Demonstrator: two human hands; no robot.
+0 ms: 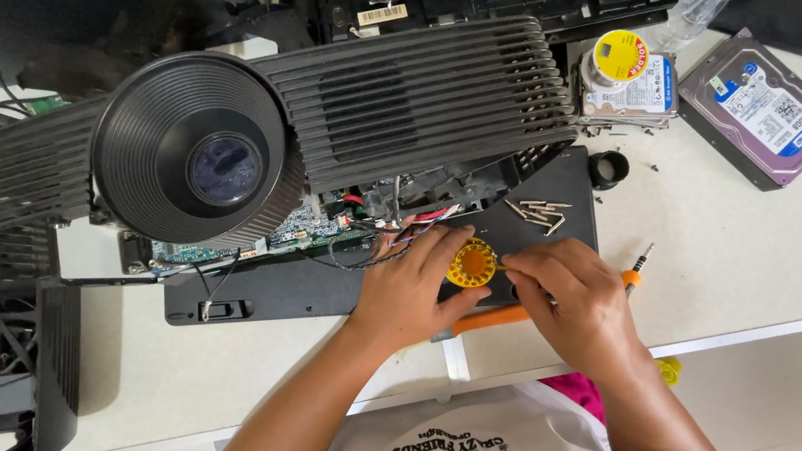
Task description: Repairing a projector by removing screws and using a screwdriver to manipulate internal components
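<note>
My left hand (406, 292) and my right hand (574, 298) meet over a small round yellow and orange disc (471, 263) that lies on a flat black panel (293, 289). Fingers of both hands pinch the disc's rim. An orange-handled screwdriver (634, 267) lies under my right hand, its tip pointing away from me. Just beyond the disc sits a little heap of loose screws (538, 212). A large black ribbed projector housing (406, 95) with a round lens (224, 169) stands behind, its circuit board and coloured wires (401, 228) exposed.
Two hard drives (763, 108) (637, 93) rest on the white table (750, 255) at the back right, one with a yellow-capped round tin (620, 54) on it. A small black ring (608, 169) lies near the panel's corner. Black casing parts (14, 353) crowd the left side.
</note>
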